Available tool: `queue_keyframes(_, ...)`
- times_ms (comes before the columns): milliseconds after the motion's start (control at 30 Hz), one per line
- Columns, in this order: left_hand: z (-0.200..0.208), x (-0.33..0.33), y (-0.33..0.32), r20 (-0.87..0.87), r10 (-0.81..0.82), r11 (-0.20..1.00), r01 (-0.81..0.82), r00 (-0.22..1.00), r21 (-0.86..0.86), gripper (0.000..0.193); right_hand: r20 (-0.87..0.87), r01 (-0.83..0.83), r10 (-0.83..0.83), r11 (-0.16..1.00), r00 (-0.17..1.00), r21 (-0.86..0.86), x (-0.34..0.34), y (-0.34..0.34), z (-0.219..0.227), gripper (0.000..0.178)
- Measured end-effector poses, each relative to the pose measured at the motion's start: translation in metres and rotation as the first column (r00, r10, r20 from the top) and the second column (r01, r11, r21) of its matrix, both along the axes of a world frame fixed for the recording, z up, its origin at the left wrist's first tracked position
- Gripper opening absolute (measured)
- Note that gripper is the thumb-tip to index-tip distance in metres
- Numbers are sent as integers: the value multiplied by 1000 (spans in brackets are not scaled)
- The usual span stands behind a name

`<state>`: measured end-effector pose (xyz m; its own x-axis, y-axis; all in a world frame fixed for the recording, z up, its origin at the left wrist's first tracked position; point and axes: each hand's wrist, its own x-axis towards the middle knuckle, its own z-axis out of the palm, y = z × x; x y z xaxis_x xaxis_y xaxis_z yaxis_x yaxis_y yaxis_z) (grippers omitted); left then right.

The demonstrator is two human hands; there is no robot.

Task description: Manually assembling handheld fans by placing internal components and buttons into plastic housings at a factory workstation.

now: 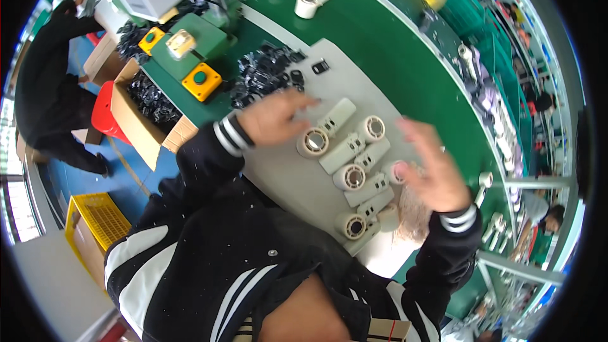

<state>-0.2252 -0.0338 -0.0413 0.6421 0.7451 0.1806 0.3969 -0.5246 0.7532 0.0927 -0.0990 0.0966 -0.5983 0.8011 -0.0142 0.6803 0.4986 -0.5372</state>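
Far left, a co-worker [47,82] in black bends beside the bench. Yellow crate [104,215] lower down; red stool [104,116] next to an opened carton [135,128] of black parts. Then a green press [206,37] flanked by two yellow boxes, each with a green button.

Heap of small black parts [263,71] just beyond the left hand [275,117]. That hand hangs over the grey mat [263,168], palm side hidden, fingers pointing right, thumb and fingers apart; nothing seen in its grasp.

White housings [342,154] lie on the mat between the hands, in a close slanting row, round ends alternating left and right. One black part [321,66] sits alone above them. Two more housings rest on the green bench [373,41], top.

Right hand [437,168] blurred, fingers apart, beside the row's right edge; its thumb overlaps one round end, contact cannot be told. Far right, more white pieces [503,130] along a line.
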Motion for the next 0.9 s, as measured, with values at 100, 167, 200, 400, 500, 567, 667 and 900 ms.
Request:
queue_keyframes(100,-22,8,87,-113,167,974,-146,979,176,51,-45,364,-367,929,929,-59,77,-42,2,45)
queue_keyframes(167,-29,20,149,-180,372,882,-286,910,375,59,-73,653,-661,749,746,-113,125,-74,5,33)
queue_keyframes(200,-29,31,183,-193,473,813,-341,860,472,64,-77,769,-781,624,620,-141,147,-92,8,28)
queue_keyframes(400,-70,39,331,-545,655,750,-538,523,385,75,51,846,-945,263,322,-463,163,-148,-73,22)
queue_keyframes(500,-63,51,331,-528,548,831,-497,649,252,72,69,931,-946,297,318,-211,150,-156,-86,26)
queue_keyframes(567,-53,38,327,-489,481,865,-485,727,130,68,88,926,-926,372,367,56,142,-151,-96,33)
queue_keyframes(667,-37,5,298,-359,345,938,-334,867,94,60,106,829,-881,469,460,305,157,-144,-123,40)
queue_keyframes(900,20,-41,116,-279,-30,987,72,960,142,55,131,819,-871,491,474,296,175,-133,-145,45)
